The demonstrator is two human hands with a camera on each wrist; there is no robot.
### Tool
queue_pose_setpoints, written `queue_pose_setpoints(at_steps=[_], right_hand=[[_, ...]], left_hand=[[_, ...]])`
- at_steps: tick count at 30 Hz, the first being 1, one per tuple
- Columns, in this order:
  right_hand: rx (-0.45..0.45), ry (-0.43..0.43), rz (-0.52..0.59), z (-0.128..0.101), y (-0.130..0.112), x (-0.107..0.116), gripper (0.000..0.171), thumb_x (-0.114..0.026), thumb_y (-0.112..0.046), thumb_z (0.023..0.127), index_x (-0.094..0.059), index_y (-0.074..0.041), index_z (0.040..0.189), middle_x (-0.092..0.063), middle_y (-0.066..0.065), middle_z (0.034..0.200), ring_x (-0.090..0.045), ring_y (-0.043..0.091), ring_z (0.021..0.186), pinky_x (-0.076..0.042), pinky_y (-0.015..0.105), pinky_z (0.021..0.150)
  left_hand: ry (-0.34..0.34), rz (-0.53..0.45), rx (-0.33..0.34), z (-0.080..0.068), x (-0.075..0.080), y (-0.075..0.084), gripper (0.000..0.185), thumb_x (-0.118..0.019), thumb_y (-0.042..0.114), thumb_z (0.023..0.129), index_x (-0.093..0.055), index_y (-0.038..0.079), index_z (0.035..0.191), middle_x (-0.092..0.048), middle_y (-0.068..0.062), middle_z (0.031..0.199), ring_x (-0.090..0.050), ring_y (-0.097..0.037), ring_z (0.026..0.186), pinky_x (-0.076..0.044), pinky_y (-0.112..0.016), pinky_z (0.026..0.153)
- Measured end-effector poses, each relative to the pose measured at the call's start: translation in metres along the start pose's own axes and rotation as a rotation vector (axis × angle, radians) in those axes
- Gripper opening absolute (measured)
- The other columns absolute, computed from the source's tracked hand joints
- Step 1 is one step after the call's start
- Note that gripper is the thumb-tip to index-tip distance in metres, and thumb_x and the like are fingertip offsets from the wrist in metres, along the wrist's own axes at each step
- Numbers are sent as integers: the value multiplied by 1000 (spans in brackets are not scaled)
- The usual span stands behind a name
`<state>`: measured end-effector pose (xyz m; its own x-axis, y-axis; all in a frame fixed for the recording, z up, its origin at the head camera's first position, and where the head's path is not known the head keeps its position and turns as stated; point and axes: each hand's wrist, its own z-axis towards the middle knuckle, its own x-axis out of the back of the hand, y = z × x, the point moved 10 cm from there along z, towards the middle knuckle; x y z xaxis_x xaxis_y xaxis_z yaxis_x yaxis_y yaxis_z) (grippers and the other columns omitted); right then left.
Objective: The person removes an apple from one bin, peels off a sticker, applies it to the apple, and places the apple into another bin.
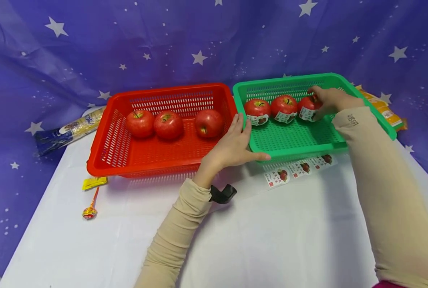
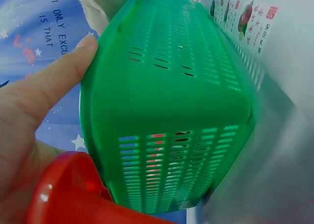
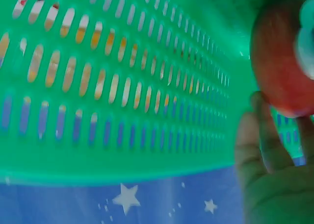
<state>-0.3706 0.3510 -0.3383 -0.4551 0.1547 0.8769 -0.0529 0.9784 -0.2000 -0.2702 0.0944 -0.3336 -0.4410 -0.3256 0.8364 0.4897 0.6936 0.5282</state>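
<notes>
Beige sleeves fill the lower frame as the left hand (image 1: pixel 232 146) grips the near-left corner of the green basket (image 1: pixel 293 138), thumb along its front rim. At upper right, the right hand (image 1: pixel 329 100) grasps the rightmost of 3 labelled apples (image 1: pixel 308 107) inside. Left of center, 3 more apples sit in the red basket (image 1: pixel 105 148); a sticker strip (image 1: pixel 298 169) lies on the white table (image 1: pixel 271 240).
</notes>
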Motion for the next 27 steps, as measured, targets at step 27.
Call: queue_pose_setpoints(at_steps=[27], right_hand=[[-90,-2,64,3,-3,0,92,-61,-15,87,2,-2,152,-20,43,144,-27,58,128,-32,66,100]], left_hand=[[23,10,11,-1,2,-2,112,-63,66,80,-7,3,153,9,-12,162,13,-22,149,-11,-32,121]])
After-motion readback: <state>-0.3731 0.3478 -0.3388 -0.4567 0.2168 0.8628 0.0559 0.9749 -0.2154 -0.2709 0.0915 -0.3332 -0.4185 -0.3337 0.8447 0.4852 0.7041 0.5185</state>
